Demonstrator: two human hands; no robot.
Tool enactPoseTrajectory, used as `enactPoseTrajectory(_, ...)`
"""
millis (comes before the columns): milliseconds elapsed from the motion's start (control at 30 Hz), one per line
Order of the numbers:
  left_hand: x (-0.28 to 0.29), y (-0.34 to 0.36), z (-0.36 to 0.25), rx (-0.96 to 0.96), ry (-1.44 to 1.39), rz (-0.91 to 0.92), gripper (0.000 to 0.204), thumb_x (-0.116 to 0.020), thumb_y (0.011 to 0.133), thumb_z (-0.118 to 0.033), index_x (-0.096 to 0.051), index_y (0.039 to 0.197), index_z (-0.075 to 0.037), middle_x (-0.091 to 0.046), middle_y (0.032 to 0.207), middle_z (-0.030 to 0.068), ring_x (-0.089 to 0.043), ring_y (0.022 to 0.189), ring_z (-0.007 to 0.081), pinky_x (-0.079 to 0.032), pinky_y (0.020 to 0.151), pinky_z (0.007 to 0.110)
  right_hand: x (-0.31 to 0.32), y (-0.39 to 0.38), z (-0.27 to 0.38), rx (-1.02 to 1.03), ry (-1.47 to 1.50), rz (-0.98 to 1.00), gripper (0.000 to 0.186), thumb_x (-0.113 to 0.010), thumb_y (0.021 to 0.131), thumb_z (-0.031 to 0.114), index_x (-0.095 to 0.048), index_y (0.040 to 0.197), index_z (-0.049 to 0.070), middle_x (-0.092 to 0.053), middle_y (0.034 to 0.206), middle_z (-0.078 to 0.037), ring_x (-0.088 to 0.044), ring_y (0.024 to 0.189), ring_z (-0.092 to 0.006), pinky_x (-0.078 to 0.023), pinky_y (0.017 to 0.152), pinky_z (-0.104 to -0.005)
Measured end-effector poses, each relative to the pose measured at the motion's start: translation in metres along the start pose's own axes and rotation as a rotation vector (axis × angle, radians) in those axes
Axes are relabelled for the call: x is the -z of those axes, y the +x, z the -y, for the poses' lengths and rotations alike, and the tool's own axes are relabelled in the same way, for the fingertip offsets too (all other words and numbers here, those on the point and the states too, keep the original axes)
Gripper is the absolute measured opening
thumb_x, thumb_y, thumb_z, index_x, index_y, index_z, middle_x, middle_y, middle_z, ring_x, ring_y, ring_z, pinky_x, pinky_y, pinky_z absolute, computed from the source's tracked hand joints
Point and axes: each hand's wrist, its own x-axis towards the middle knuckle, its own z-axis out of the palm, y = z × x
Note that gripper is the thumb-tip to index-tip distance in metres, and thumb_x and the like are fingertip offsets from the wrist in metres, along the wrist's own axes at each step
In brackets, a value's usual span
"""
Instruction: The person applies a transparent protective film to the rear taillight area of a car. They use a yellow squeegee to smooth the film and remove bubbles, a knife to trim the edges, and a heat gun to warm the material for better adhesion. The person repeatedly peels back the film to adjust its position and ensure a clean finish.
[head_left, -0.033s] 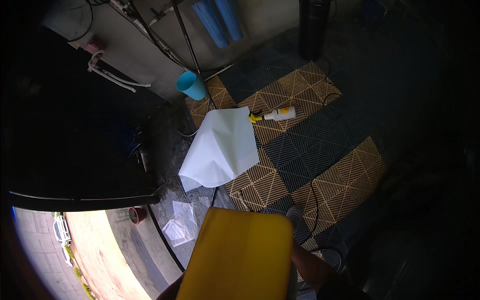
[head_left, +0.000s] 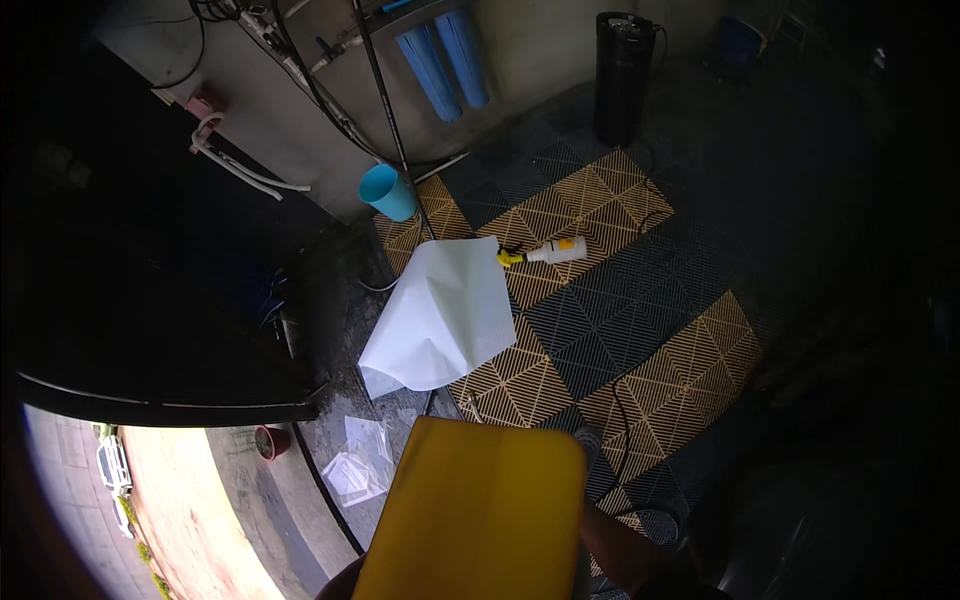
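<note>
A smooth yellow slab-like thing (head_left: pixel 475 510) with rounded corners fills the lower middle of the view, and its kind is not clear. Beside its right edge shows bare skin, seemingly my right forearm (head_left: pixel 622 545), running behind it from a dark sleeve. Only a dim sliver of skin shows by its lower left edge. Both hands' fingers are hidden, so what they hold does not show. Beyond the slab a white sheet (head_left: pixel 440 315) lies creased over the floor. A white spray bottle (head_left: pixel 560 250) with a yellow trigger head lies on its side by the sheet's far right corner.
Tan and dark slatted tiles (head_left: pixel 630 320) cover the floor, with a thin cable across them. Clear plastic wrapping (head_left: pixel 358 465) lies left of the slab. Farther off are a turquoise bucket (head_left: pixel 388 193), a black cylinder (head_left: pixel 622 85), blue filter housings (head_left: pixel 428 75) and a plant pot (head_left: pixel 268 442).
The view has tilted slightly, so the floor and wall things sit lower in the picture. The yellow slab keeps its place in view. Nothing on the floor has visibly moved.
</note>
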Motion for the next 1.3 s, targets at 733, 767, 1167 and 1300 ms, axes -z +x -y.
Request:
enactPoseTrajectory(733, 0.13, 0.095, -0.469, -0.835, -0.063, 0.048, 0.049, -0.063, 0.099, -0.031, -0.057, 0.134, 0.003, -0.07, 0.113, 0.0157, -0.068, 0.106, 0.0221, -0.052, 0.092, 0.033, 0.351, -0.014, 0.305, -0.146, 0.04, -0.851, 0.077, -0.066, 0.095, 0.026, -0.028, 0.155, -0.004, -0.066, 0.111, -0.015, -0.066, 0.09, -0.0208, -0.053, 0.077, -0.0333)
enactPoseTrajectory(767, 0.159, 0.126, -0.485, -0.901, 0.047, -0.075, 0.05, -0.065, 0.097, -0.031, -0.057, 0.134, 0.002, -0.07, 0.114, 0.0165, -0.069, 0.106, 0.0236, -0.053, 0.092, 0.034, 0.35, -0.013, 0.3, -0.21, 0.067, -0.877, 0.078, -0.068, 0.093, 0.023, -0.029, 0.155, -0.003, -0.067, 0.108, -0.015, -0.066, 0.088, -0.0203, -0.053, 0.077, -0.0329)
enactPoseTrajectory(1167, 0.48, 0.525, -0.712, -0.706, 0.062, -1.024, 0.077, -0.067, 0.088, -0.035, -0.037, 0.145, 0.009, -0.05, 0.142, 0.0319, -0.052, 0.13, 0.0447, -0.042, 0.111, 0.044, 0.264, 0.012, 0.32, -0.825, 0.113, -1.113, 0.06, -0.062, 0.101, 0.021, -0.036, 0.152, 0.001, -0.05, 0.146, -0.016, -0.048, 0.132, -0.0271, -0.039, 0.108, -0.0358)
enactPoseTrajectory(1300, 0.525, 0.601, -0.743, -0.686, 0.028, -1.114, 0.078, -0.063, 0.09, -0.038, -0.036, 0.147, 0.008, -0.05, 0.144, 0.0305, -0.052, 0.13, 0.0445, -0.043, 0.109, 0.046, 0.283, 0.031, 0.363, -1.044, 0.31, -1.246, 0.062, -0.059, 0.1, 0.025, -0.035, 0.155, 0.01, -0.061, 0.088, -0.005, -0.062, 0.076, -0.0148, -0.05, 0.068, -0.0282)
